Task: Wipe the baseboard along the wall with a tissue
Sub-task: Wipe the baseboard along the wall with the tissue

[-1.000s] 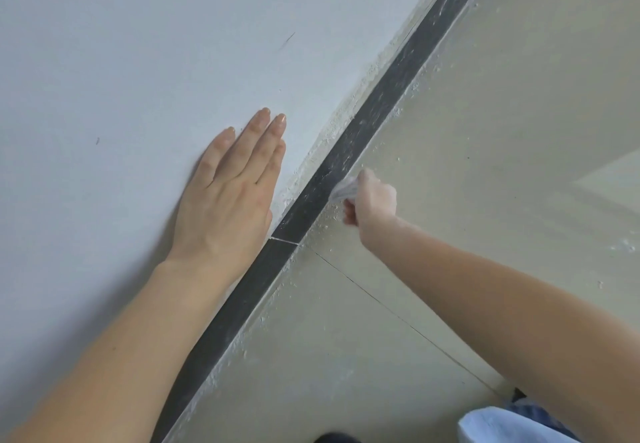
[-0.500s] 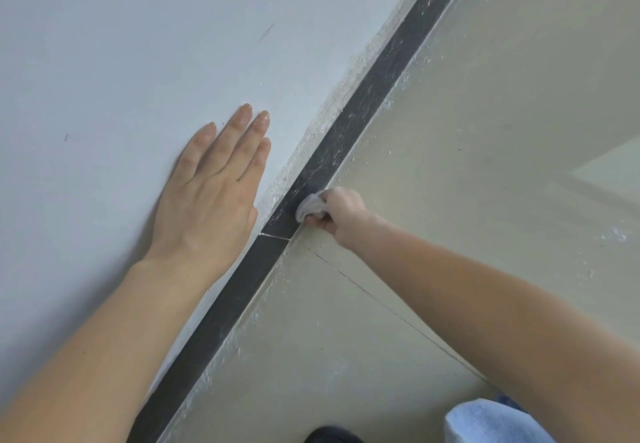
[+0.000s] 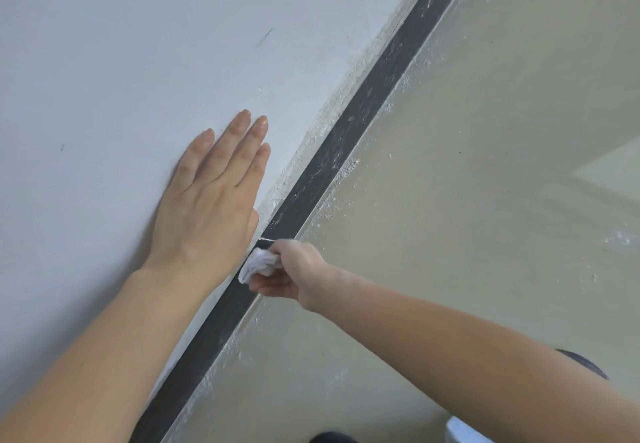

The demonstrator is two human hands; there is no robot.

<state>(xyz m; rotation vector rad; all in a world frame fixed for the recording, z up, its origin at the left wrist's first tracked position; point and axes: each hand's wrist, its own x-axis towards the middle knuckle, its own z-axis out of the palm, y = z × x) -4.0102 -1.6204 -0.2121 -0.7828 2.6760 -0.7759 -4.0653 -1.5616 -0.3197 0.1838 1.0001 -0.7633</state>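
A dark grey baseboard (image 3: 360, 120) runs diagonally from the lower left to the top right, between the white wall (image 3: 138, 44) and the beige floor (image 3: 467, 183). White dust and plaster specks streak its far stretch. My right hand (image 3: 294, 274) grips a crumpled white tissue (image 3: 258, 262) and presses it against the baseboard, just below a thin white joint line. My left hand (image 3: 214, 196) lies flat on the wall with straight fingers, right above the tissue.
White crumbs and dust lie along the floor edge beside the baseboard. A thin tile joint crosses the floor under my right forearm. A dark shoe tip (image 3: 332, 437) and a pale blue cloth edge (image 3: 464, 432) show at the bottom.
My right hand has slid the tissue down along the baseboard toward me, past the white joint line. My left hand has stayed flat on the wall.
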